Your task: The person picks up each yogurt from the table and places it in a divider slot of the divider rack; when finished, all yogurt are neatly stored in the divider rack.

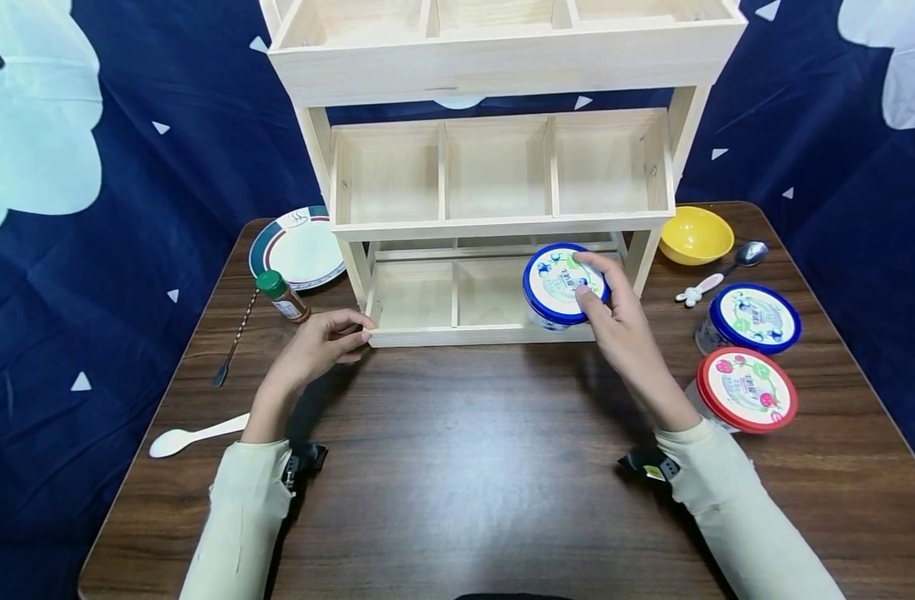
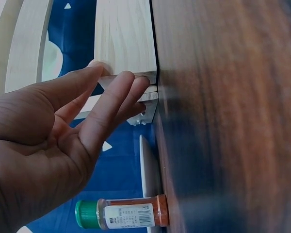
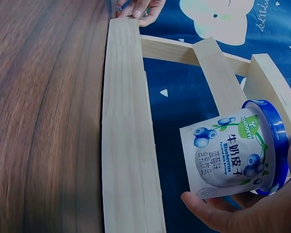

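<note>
My right hand (image 1: 628, 337) grips a blue-lidded cup of blueberry milk drink (image 1: 561, 287) by its lid and side. It holds the cup over the right part of the bottom tier of a pale wooden shelf rack (image 1: 502, 215). Seen from the right wrist, the cup (image 3: 228, 153) shows printed blueberries and is raised above the front board. At the left front corner of the bottom tier, my left hand (image 1: 318, 346) holds the wood between thumb and fingers. In the left wrist view, its fingertips (image 2: 123, 80) meet the board's end.
Left on the table are a green-capped spice bottle (image 1: 283, 296), a plate (image 1: 300, 250), a thin stirring spoon (image 1: 236, 337) and a white spoon (image 1: 195, 435). Right are a yellow bowl (image 1: 696, 236), a rabbit-handled spoon (image 1: 720, 275), another blue-lidded cup (image 1: 755, 317) and a red-lidded cup (image 1: 747, 389).
</note>
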The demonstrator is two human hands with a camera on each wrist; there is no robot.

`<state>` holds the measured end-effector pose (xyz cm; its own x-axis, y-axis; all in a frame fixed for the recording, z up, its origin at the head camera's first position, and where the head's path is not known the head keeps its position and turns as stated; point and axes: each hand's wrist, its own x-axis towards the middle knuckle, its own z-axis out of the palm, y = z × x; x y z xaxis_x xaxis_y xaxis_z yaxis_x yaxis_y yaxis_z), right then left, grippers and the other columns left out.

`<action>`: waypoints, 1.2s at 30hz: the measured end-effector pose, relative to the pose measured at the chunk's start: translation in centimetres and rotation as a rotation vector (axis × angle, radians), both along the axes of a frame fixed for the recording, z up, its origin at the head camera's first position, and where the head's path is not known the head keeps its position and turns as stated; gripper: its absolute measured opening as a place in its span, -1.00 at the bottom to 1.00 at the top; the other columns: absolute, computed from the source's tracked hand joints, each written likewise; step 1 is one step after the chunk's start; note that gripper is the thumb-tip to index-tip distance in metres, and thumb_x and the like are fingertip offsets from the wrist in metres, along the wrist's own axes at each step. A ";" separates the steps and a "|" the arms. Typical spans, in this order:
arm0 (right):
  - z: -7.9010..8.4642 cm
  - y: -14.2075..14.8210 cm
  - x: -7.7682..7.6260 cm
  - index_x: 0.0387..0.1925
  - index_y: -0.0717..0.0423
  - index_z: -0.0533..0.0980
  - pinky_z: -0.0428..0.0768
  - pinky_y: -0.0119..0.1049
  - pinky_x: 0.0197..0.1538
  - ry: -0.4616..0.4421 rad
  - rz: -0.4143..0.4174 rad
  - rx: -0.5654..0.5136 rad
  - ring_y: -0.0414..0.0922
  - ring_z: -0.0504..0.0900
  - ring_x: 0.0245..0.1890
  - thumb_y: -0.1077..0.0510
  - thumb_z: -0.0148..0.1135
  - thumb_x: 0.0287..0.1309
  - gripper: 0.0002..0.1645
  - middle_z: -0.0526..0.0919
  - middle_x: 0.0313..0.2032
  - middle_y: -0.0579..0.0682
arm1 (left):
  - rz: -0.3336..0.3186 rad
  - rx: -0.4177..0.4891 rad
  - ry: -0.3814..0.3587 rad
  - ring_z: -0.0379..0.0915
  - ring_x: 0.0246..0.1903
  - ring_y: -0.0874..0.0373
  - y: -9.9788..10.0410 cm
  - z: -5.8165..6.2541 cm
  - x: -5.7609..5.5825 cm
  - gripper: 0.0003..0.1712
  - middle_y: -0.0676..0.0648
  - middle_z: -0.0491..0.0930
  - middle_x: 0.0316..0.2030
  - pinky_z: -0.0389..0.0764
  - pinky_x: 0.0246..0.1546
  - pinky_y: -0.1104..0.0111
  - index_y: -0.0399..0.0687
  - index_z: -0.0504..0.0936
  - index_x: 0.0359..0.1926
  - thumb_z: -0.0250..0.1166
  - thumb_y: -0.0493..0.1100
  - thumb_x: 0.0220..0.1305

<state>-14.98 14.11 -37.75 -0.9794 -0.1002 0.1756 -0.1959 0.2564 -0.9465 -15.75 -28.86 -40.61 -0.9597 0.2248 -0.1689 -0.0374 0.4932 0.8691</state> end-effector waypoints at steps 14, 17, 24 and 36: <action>-0.7 -1.7 -0.7 0.57 0.10 0.35 0.32 0.01 0.50 0.022 0.053 -0.044 -0.01 0.29 0.46 0.21 -0.02 0.67 -0.45 0.29 0.55 0.10 | -0.002 -0.011 -0.007 0.62 0.05 -0.06 -0.2 0.1 0.1 -0.74 -0.37 0.64 0.14 0.82 0.01 0.22 -0.38 0.68 0.19 0.26 -0.33 0.62; -0.7 -2.0 -0.7 0.56 0.12 0.35 0.31 0.03 0.51 0.033 0.066 -0.043 0.00 0.29 0.47 0.22 -0.01 0.66 -0.45 0.30 0.56 0.11 | -0.004 -0.007 -0.012 0.62 0.04 -0.05 -0.2 0.0 0.1 -0.74 -0.38 0.63 0.14 0.82 0.01 0.23 -0.38 0.67 0.19 0.25 -0.33 0.62; -0.7 -2.6 -1.2 0.56 0.07 0.36 0.33 0.05 0.50 0.027 0.101 -0.042 0.00 0.31 0.45 0.19 -0.01 0.68 -0.46 0.28 0.58 0.05 | -0.003 -0.006 -0.007 0.62 0.03 -0.05 -0.2 0.1 0.0 -0.74 -0.38 0.63 0.13 0.81 0.02 0.20 -0.39 0.67 0.18 0.26 -0.33 0.62; -0.6 -4.2 -1.6 0.55 0.02 0.38 0.29 0.04 0.57 0.026 0.127 -0.069 -0.03 0.28 0.52 0.17 0.01 0.67 -0.47 0.28 0.60 0.02 | 0.002 -0.015 0.002 0.62 -0.01 -0.02 0.0 0.1 0.0 -0.76 -0.35 0.65 0.08 0.83 -0.02 0.20 -0.39 0.67 0.16 0.26 -0.33 0.62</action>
<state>-16.58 9.94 -38.35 -0.9546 -0.2099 0.2111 -0.2471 0.1629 -0.9552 -15.71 -28.82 -40.48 -0.9604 0.2206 -0.1701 -0.0364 0.5058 0.8619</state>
